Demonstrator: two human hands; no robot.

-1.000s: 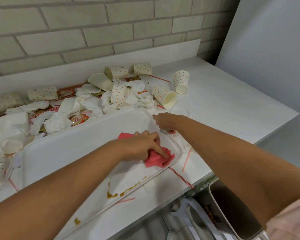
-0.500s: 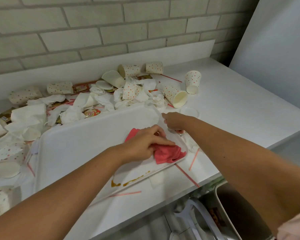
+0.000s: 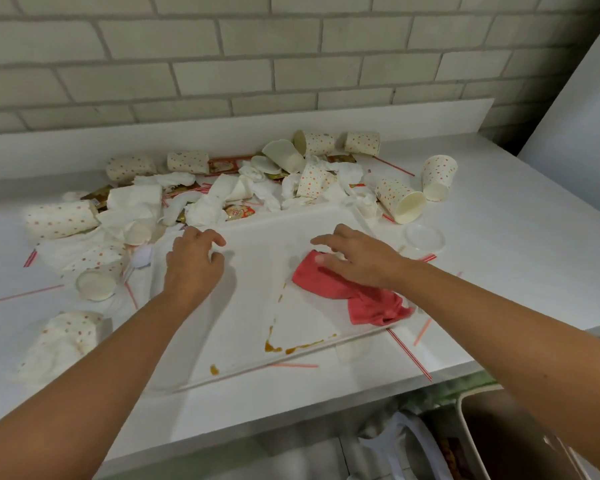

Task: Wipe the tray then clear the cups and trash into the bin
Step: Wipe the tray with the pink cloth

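Note:
A white tray [image 3: 253, 317] lies on the counter, with brown sauce smears [image 3: 274, 347] near its front rim. A red cloth [image 3: 364, 299] rests on the tray's right part. My right hand [image 3: 357, 261] lies flat on the cloth's far end, fingers stretched out to the left. My left hand [image 3: 194, 263] rests at the tray's far left corner, fingers loosely bent, holding nothing. Several dotted paper cups, such as one lying cup [image 3: 400, 200] and one standing upside down [image 3: 439, 176], lie behind the tray among crumpled napkins [image 3: 136, 202]. The bin [image 3: 478, 441] stands below the counter at the lower right.
Red-striped straws [image 3: 409, 353], sauce packets [image 3: 238, 213] and a clear plastic lid [image 3: 425, 237] are scattered on the white counter [image 3: 516, 271]. A brick wall backs the counter. More cups and napkins crowd the left side [image 3: 63, 220].
My left hand let go of the red cloth and moved to the tray's far left corner. My right hand left the tray's right edge and now presses on the cloth.

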